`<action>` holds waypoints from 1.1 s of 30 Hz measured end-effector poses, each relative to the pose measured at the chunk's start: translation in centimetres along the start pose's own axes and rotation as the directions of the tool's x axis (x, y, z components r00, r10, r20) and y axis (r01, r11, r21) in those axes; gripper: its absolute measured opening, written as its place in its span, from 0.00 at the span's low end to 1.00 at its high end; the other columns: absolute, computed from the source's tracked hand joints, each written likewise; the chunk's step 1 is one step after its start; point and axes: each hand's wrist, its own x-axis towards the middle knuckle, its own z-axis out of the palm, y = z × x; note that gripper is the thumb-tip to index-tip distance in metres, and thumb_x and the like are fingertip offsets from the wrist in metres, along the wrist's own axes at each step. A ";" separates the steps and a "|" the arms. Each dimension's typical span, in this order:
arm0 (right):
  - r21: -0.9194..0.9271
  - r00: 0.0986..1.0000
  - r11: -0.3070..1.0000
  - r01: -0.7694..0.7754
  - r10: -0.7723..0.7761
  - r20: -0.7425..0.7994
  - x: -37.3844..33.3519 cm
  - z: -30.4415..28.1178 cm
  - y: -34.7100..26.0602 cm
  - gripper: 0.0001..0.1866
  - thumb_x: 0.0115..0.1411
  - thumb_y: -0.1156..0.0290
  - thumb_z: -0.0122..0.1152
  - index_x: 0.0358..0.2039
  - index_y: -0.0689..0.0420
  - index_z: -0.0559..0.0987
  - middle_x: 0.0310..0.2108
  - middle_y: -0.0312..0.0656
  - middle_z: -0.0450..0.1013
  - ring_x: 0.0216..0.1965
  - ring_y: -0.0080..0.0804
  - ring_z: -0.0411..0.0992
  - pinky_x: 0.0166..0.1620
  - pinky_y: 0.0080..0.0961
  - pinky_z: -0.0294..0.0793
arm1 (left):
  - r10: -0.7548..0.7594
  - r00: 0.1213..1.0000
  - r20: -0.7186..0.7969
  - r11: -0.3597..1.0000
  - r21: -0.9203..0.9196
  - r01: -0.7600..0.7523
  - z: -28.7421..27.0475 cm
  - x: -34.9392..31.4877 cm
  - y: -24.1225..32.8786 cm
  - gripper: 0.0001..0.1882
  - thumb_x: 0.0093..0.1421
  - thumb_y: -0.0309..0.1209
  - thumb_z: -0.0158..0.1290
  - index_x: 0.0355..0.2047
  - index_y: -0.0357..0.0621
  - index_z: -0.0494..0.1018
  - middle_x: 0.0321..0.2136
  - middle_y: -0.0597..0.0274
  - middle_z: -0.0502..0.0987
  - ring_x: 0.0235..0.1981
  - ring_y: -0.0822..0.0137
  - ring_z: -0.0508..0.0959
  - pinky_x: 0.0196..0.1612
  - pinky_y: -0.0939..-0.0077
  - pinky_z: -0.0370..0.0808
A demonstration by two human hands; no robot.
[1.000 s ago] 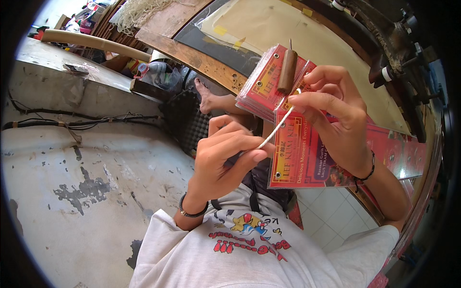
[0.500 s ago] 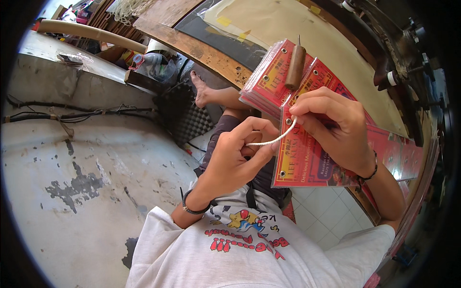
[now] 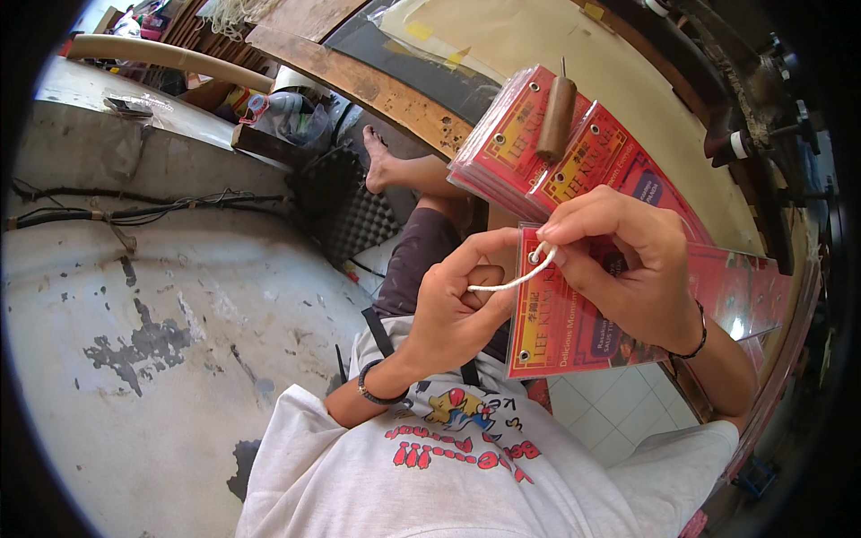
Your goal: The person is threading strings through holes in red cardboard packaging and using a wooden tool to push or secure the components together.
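The white cord (image 3: 513, 285) runs in a shallow curve between the two hands, near the middle of the frame. Its upper-right end is at the fingertips of the right hand (image 3: 619, 260), where thumb and index finger are pinched together on it, just above the metal eyelet (image 3: 534, 257) near the upper-left corner of a red laminated card (image 3: 574, 345). From there the cord bows down and left across the card's left edge and goes in among the fingers of the left hand (image 3: 462, 296). The left index finger reaches up to the card's upper-left corner, apart from the thumb, which lies lower by the left edge; the other fingers are curled. Whether those curled fingers are clamped on the cord is hard to tell, as the hand hides its far end. It is also unclear whether the cord passes through the eyelet or only lies across it.

The card sits right of centre, partly under the right hand. Beyond it, in the upper right of the frame, stacks of similar cards (image 3: 498, 148) lie on the surface (image 3: 404, 106), with a wooden-handled awl (image 3: 558, 121) resting on top, its spike pointing toward the upper edge.
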 end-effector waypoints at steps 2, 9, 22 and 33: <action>0.005 0.997 0.999 0.052 -0.052 -0.050 0.0 0.3 0.5 0.11 0.50 0.86 0.64 0.35 0.61 0.81 0.33 0.40 0.79 0.26 0.18 0.75 0.28 0.15 0.74 | -0.018 1.000 0.011 1.000 0.005 0.018 -0.2 -0.1 -0.1 0.19 0.64 0.20 0.52 0.56 0.32 0.67 0.22 0.77 0.70 0.24 0.92 0.62 0.24 0.93 0.56; -0.203 0.978 0.957 0.205 -0.208 0.006 0.4 -0.1 0.4 0.12 0.45 0.86 0.68 0.32 0.60 0.80 0.31 0.42 0.78 0.27 0.26 0.76 0.28 0.19 0.74 | -0.045 0.999 -0.005 0.991 -0.123 0.044 0.0 0.2 0.4 0.20 0.64 0.21 0.54 0.55 0.28 0.69 0.25 0.74 0.75 0.25 0.90 0.67 0.26 0.94 0.59; -0.345 0.953 0.891 0.296 -0.299 0.045 0.7 0.1 -0.1 0.13 0.43 0.87 0.69 0.30 0.59 0.78 0.31 0.42 0.77 0.30 0.33 0.76 0.30 0.24 0.76 | 0.009 1.000 -0.007 1.000 0.011 -0.009 -0.4 0.1 -0.2 0.18 0.62 0.20 0.57 0.53 0.31 0.74 0.20 0.81 0.71 0.21 0.92 0.62 0.23 0.92 0.55; -0.414 0.942 0.849 0.329 -0.328 0.076 0.5 0.2 -0.3 0.14 0.41 0.85 0.71 0.30 0.59 0.78 0.32 0.41 0.76 0.31 0.35 0.75 0.32 0.28 0.75 | 0.066 0.998 0.001 0.996 0.067 -0.066 -0.3 0.5 0.1 0.19 0.61 0.21 0.58 0.53 0.33 0.73 0.13 0.79 0.57 0.16 0.87 0.54 0.20 0.84 0.48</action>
